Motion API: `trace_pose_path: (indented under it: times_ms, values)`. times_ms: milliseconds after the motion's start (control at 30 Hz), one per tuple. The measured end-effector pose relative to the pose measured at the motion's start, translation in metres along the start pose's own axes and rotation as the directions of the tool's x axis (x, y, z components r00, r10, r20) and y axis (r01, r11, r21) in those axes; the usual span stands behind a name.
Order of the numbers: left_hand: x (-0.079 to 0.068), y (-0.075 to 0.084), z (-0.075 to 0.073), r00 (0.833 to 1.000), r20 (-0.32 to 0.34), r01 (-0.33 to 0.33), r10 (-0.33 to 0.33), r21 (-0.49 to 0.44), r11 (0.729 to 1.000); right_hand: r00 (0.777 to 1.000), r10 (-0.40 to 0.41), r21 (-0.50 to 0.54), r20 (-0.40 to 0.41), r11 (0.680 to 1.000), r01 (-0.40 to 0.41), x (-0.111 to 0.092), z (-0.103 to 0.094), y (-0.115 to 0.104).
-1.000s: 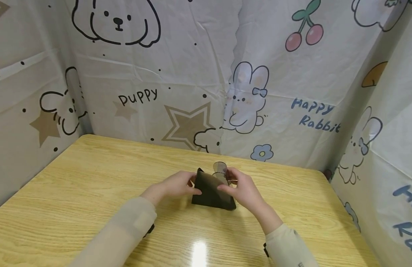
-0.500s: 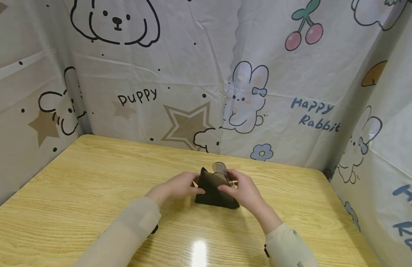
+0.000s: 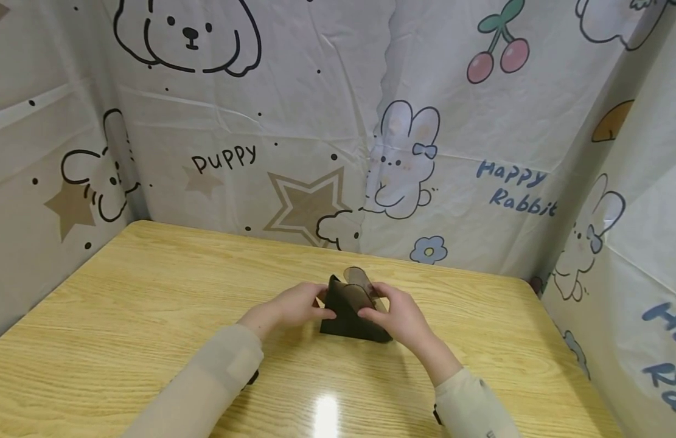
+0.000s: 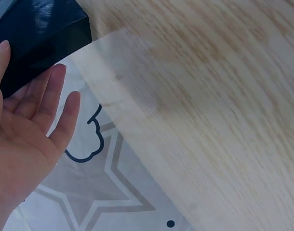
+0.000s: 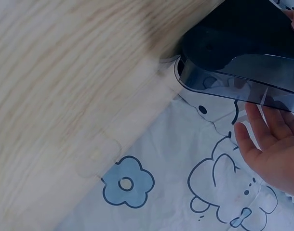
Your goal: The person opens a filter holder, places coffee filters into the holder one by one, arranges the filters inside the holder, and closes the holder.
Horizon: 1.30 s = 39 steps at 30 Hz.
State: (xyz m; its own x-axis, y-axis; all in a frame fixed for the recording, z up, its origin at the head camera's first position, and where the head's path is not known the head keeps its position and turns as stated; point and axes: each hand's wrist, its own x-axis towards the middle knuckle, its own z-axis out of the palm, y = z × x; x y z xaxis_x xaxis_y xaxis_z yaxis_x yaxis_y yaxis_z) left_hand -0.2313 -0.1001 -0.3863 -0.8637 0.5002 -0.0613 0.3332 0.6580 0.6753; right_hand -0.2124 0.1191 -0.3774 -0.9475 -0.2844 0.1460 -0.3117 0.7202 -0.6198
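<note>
A black box [image 3: 348,313] with a sloping top stands over the middle of the table. It has a rounded, smoky see-through cover [image 3: 358,277] at its far side. My left hand [image 3: 296,304] holds the box's left end, thumb on the near face and fingers behind. In the left wrist view, the box's black corner [image 4: 50,33] lies between that thumb and the fingers. With my right hand [image 3: 398,313] I grip the right side, thumb on the near face. In the right wrist view, the fingers [image 5: 265,127] lie along the smoky part [image 5: 224,79].
The yellow wood-grain table [image 3: 151,292] spreads out around the box. A white cloth [image 3: 294,121] printed with cartoon animals hangs along its back and sides. A bright light reflection [image 3: 327,413] shows on the near tabletop.
The black box and my left hand have shifted slightly right. The smoky cover's upper end has moved a little left, showing more of its length. My right hand stays nearly in place.
</note>
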Motion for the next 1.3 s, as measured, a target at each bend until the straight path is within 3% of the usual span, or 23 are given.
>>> trace_pose_path:
  times_ms: [300, 533, 1300]
  values:
    - [-0.001, 0.0, -0.001, 1.0, 0.003, -0.022, 0.022, -0.002, 1.0, 1.0, 0.014, -0.01, 0.018, 1.0, -0.014, 0.0, 0.002, 0.003]
    - [0.0, 0.001, -0.001, 1.0, 0.0, 0.005, -0.005, -0.014, 1.0, 0.998, 0.039, 0.011, 0.04, 0.999, -0.039, -0.002, 0.003, 0.002]
    - [-0.001, 0.0, 0.0, 1.0, 0.002, 0.014, -0.014, -0.015, 1.0, 0.998, 0.015, -0.028, 0.053, 1.0, -0.014, -0.003, 0.011, 0.006]
